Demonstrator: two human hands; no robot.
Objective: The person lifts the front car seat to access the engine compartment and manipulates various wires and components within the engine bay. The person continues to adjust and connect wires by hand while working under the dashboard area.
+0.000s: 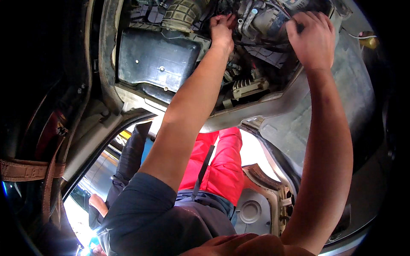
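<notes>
My left hand [222,32] reaches into a car's engine compartment, fingers closed among dark wiring and small parts beside metal fittings [247,21]. A ribbed air hose [181,13] and a black plastic box [156,57] with bolts lie to its left. My right hand [311,40] is higher on the right, fingers curled over the edge of a grey metal component [277,23] and dark hoses; what its fingertips grip is hidden. A finned module [250,87] sits below, between my forearms.
The body rim [277,102] borders the bay, beside a grey panel [337,111]. Below are red clothing [222,170] with a dark strap and a round-capped housing [250,211]. Another person's hand [98,202] and dark sleeve show lower left, near a brown strap [25,170].
</notes>
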